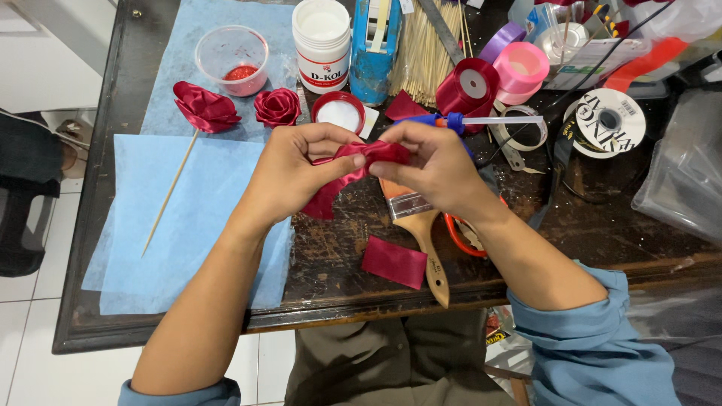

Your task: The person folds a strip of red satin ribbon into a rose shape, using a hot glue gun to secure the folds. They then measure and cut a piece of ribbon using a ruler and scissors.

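Both my hands meet over the dark wooden table (338,278), pinching a folded strip of dark red satin ribbon (353,169). My left hand (297,173) grips its left part, and a loose tail hangs down below that hand. My right hand (429,165) holds the right end, folded over the fingertips. A cut red ribbon piece (394,262) lies on the table below my hands. Two finished red ribbon roses lie further back: one on a wooden skewer (204,107), one loose (277,106).
A wooden-handled paintbrush (423,229) lies under my right wrist beside orange-handled scissors (460,234). Behind are a white glue jar (322,43), its red lid (338,113), a clear cup (232,59), bamboo skewers (425,53), several ribbon spools (519,69) and blue sheets (188,218).
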